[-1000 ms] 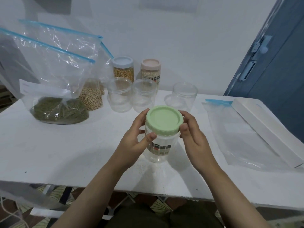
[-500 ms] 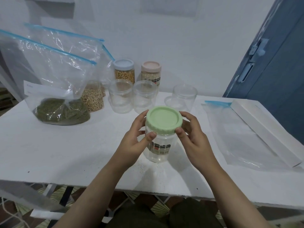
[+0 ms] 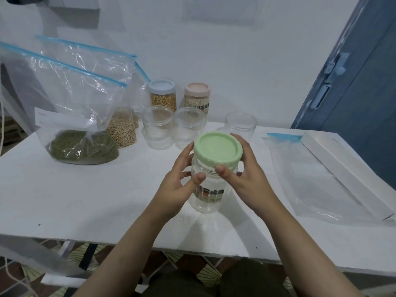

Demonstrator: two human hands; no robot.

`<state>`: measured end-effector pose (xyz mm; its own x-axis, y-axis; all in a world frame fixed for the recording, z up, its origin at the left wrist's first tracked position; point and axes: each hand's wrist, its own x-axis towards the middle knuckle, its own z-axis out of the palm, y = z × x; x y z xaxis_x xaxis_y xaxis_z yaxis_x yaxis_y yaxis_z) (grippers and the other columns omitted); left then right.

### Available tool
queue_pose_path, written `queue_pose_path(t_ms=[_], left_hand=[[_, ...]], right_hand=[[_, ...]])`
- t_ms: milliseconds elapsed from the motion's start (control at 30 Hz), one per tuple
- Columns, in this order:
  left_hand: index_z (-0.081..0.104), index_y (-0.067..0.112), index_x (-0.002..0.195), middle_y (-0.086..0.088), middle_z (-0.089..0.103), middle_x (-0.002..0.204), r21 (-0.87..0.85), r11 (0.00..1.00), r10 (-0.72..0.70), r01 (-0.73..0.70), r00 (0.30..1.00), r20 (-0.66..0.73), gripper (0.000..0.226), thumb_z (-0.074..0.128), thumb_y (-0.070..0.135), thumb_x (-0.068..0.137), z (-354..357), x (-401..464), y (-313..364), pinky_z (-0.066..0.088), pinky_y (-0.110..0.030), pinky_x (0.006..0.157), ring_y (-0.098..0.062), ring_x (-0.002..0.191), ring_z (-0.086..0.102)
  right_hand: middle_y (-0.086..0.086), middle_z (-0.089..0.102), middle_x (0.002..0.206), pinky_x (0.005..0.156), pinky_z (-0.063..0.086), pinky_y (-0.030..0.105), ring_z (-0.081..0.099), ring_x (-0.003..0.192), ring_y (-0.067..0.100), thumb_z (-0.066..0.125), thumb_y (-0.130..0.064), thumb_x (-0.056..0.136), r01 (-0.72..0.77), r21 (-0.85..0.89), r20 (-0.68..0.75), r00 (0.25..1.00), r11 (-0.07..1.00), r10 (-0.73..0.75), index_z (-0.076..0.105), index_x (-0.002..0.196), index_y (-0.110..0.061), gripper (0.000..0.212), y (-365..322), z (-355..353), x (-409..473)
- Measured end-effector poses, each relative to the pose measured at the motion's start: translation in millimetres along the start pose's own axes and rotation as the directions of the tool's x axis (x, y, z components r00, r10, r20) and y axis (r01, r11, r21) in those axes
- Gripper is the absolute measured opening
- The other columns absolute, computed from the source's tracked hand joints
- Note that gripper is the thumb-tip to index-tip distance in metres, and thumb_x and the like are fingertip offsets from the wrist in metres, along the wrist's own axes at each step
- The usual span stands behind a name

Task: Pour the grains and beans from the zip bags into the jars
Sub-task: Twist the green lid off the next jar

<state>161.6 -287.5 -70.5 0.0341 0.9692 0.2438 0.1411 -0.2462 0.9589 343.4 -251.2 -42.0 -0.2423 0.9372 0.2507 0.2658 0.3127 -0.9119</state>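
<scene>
Two hands work one clear jar point(image 3: 209, 189) at the front middle of the white bench point(image 3: 85, 200). Left hand point(image 3: 180, 185) wraps the jar's body, thumb across the front, a steadying grip so the body cannot spin. Right hand point(image 3: 242, 174) has thumb and fingers curled round the rim of the green lid point(image 3: 218, 150); the lid sits tilted over the neck threads, so it looks loose or nearly off. Judged step: opening the jar to take a fill. Jar looks empty inside; its base seems at or just above the bench, cannot tell which.

Behind, three lidless clear jars point(image 3: 158, 127) stand in a loose row, apparently waiting. Further back, against the wall, a blue-lidded jar point(image 3: 162, 96) holds yellow grain and a pink-lidded jar point(image 3: 197, 97) holds pale grain: both capped, probably done.

Far left, a zip bag of green beans point(image 3: 83, 146) slumps on the bench, top standing up with its blue seal. Just behind it a zip bag of tan beans point(image 3: 122, 129) leans toward the wall. Both are within reach of the left hand, sensible for the pour.

Right side: an empty flat zip bag point(image 3: 321, 179) lies laid out, likely already spent, beside a long white box point(image 3: 342, 166). Fine pale specks dot the bench under the held jar.
</scene>
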Motion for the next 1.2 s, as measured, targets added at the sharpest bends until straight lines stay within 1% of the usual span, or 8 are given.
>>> queue_pose_path(t_ms=[133,300,433,600,800,933,1067,1200], left_hand=[[0.030,0.057,0.144,0.025,0.047,0.144,0.038,0.999,0.008,-0.006,0.998,-0.057,0.062,0.060,0.052,0.089,7.7,1.4,-4.7,0.042,-0.032,0.107,-0.001,0.129,0.048],[0.024,0.061,0.144,0.036,0.041,0.137,0.087,0.996,-0.018,0.035,0.982,-0.186,0.065,0.052,0.067,0.085,24.7,4.7,-7.0,0.040,-0.043,0.111,-0.007,0.131,0.045],[0.020,0.061,0.144,0.050,0.033,0.131,0.146,0.989,0.025,0.012,0.968,-0.248,0.063,0.047,0.066,0.088,37.5,5.7,-6.2,0.035,-0.038,0.114,-0.005,0.136,0.037],[0.021,0.049,0.149,0.029,0.033,0.146,0.099,0.995,0.056,-0.028,0.955,-0.290,0.062,0.049,0.054,0.094,47.4,8.1,-9.7,0.030,-0.025,0.113,0.004,0.140,0.031],[0.020,0.064,0.142,0.022,0.033,0.150,0.033,0.999,0.024,-0.014,0.945,-0.326,0.059,0.050,0.062,0.091,53.9,10.2,-11.2,0.031,-0.046,0.118,-0.005,0.142,0.033],[0.021,0.053,0.146,0.023,0.029,0.154,0.026,0.999,0.047,-0.040,0.914,-0.402,0.053,0.040,0.057,0.096,57.3,7.4,-1.3,0.026,-0.037,0.121,0.005,0.143,0.025],[0.037,0.035,0.142,0.013,0.046,0.143,0.026,0.989,0.135,-0.146,0.811,-0.569,0.043,0.037,0.041,0.099,36.7,14.9,30.6,0.033,-0.017,0.108,0.002,0.134,0.039],[0.044,0.025,0.139,0.004,0.050,0.136,0.077,0.961,0.247,-0.266,0.699,-0.671,0.037,0.038,0.031,0.103,-22.3,32.3,61.1,0.037,-0.016,0.105,-0.004,0.129,0.046]], right_hand=[[-0.014,0.047,0.142,0.106,0.046,0.047,0.045,0.133,0.012,0.057,-0.092,0.061,0.005,0.006,-0.187,0.982,1.000,-0.004,0.039,0.136,-0.049,0.088,-0.2,-14.6,11.3],[-0.009,0.051,0.136,0.106,0.045,0.050,0.047,0.130,0.021,0.053,-0.095,0.063,-0.147,-0.072,-0.347,0.931,0.986,0.114,0.046,0.134,-0.037,0.092,52.1,-41.7,2.6],[-0.005,0.048,0.123,0.102,0.035,0.036,0.042,0.126,0.028,0.049,-0.088,0.062,-0.343,-0.289,-0.282,0.923,0.894,0.262,0.051,0.127,-0.027,0.090,91.5,-32.8,-18.6],[0.003,0.043,0.138,0.103,0.030,0.043,0.034,0.125,0.028,0.051,-0.085,0.074,-0.370,-0.591,-0.241,0.929,0.717,0.280,0.044,0.139,-0.021,0.091,109.6,-22.9,-23.3],[0.006,0.024,0.154,0.114,0.021,0.046,0.021,0.140,0.032,0.058,-0.067,0.087,-0.404,-0.566,-0.175,0.911,0.719,0.374,0.023,0.157,-0.020,0.092,109.0,-28.1,-18.3],[-0.005,0.049,0.132,0.108,0.038,0.035,0.046,0.124,0.018,0.066,-0.022,0.094,-0.139,-0.242,-0.271,0.960,0.960,0.070,0.056,0.134,-0.026,0.041,80.5,-40.1,-26.3],[-0.015,0.061,0.113,0.084,0.041,0.011,0.057,0.103,0.004,0.059,-0.017,0.095,0.159,-0.181,-0.274,0.940,0.971,-0.205,0.065,0.113,-0.026,0.021,11.3,-31.7,-13.0],[-0.015,0.065,0.102,0.080,0.038,0.008,0.059,0.097,0.009,0.056,-0.014,0.092,0.344,-0.112,-0.255,0.897,0.932,-0.361,0.068,0.105,-0.018,0.018,-55.2,15.2,27.4]])
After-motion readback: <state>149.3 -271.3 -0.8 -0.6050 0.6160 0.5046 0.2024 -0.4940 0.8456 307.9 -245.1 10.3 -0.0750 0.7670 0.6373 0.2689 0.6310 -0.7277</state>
